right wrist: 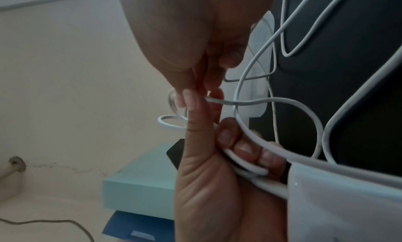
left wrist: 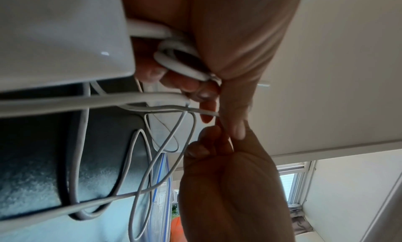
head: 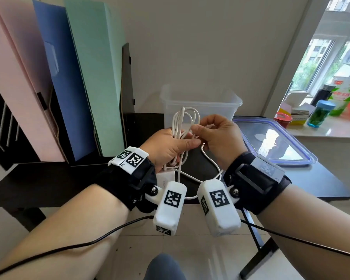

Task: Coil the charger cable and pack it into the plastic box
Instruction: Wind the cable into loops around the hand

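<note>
Cable (head: 181, 126) — pinched between both thumbs.

There are two hands (head: 166, 146), one white cable (head: 183, 120), one clear box (head: 200, 100), one lid (head: 275, 142) and three folders (head: 73, 77).

The charger cable (head: 183, 126) is showing a smooth, white plastic sheath. The plastic box (head: 200, 102) is appearing translucent and frosted, its lid (head: 275, 146) glossy and reflecting light. The surface (head: 315, 178) is presenting a matt black finish.
</note>
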The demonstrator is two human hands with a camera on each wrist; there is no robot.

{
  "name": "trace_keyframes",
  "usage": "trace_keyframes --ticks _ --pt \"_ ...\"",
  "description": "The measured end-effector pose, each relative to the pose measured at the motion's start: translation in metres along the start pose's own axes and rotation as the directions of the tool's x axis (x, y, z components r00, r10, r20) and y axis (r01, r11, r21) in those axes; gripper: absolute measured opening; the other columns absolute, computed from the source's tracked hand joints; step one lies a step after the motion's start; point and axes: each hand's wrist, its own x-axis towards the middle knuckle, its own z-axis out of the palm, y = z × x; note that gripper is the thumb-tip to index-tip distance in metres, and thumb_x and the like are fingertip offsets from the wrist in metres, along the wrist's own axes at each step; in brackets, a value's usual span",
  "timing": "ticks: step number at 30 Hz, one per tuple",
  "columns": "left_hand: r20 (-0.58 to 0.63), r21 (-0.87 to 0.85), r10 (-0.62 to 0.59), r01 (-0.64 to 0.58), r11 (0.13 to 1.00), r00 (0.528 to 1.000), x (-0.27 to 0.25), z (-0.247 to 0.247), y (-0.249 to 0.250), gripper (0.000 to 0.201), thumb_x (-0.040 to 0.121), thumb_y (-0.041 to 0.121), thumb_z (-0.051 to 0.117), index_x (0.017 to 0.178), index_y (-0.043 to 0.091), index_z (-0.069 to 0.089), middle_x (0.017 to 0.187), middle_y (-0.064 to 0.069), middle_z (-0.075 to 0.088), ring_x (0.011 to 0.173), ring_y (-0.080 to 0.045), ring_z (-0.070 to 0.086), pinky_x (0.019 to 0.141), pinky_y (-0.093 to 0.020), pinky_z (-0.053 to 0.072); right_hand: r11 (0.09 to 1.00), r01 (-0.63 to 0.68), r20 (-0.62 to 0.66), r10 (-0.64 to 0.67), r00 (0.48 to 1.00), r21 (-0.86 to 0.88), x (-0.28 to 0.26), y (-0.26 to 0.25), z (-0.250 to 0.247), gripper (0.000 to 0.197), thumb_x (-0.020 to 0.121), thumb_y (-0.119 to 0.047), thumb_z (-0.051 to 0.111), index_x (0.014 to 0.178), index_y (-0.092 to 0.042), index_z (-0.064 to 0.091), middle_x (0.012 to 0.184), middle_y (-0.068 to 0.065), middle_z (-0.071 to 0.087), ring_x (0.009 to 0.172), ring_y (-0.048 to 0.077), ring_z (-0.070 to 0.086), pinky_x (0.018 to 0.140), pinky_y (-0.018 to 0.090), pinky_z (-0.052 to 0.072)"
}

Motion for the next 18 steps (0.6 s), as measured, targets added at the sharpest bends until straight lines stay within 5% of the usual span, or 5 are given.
trace_keyframes --ticks 2,7,14,18 --pt "-0.019 0.029 0.020 -0.019 0.999 1.000 0.000 0.001 0.000 0.011 0.072 0.015 0.075 0.079 0.011 0.067 0.061 0.007 0.064 0.058 -0.005 0.058 0.063 -0.020 0.045 0.999 -0.002 0.047 0.000 0.999 0.048 -0.002 0.000 0.003 0.021 0.075 -0.003 0.072 0.064 -0.014 0.057 0.064 0.013 0.062 0.056 0.022 0.060 0.053 0.026 0.049" --pt "-0.136 0.037 0.023 -0.018 0.999 0.990 -0.005 0.007 0.004 0.021 0.075 0.026 0.073 0.063 0.018 0.059 0.041 0.011 0.048 0.036 -0.003 0.041 0.042 -0.018 0.032 0.998 0.067 0.111 -0.067 0.992 -0.003 -0.009 -0.006 0.005 0.018 0.080 -0.018 0.069 0.062 -0.016 0.064 0.063 0.008 0.062 0.049 0.010 0.052 0.045 0.016 0.041" --pt "-0.185 -0.024 -0.004 0.000 1.000 0.983 -0.006 0.006 0.002 0.026 0.081 0.041 0.065 0.083 0.016 0.060 0.046 0.010 0.056 0.047 -0.012 0.038 0.051 -0.029 0.032 0.993 0.111 0.080 -0.113 0.990 0.025 -0.020 -0.004 0.008 0.020 0.084 -0.001 0.054 0.076 -0.017 0.061 0.061 -0.006 0.058 0.049 0.002 0.051 0.047 0.012 0.040" --pt "-0.230 -0.104 0.032 -0.058 0.993 0.973 -0.005 0.004 0.000 0.033 0.085 0.041 0.059 0.064 0.017 0.064 0.065 -0.005 0.051 0.056 -0.015 0.042 0.052 -0.030 0.034 0.993 0.104 0.040 -0.101 0.994 -0.063 -0.016 0.004 0.003 0.022 0.073 -0.007 0.055 0.084 -0.026 0.058 0.082 -0.004 0.059 0.065 0.012 0.053 0.060 0.025 0.042"
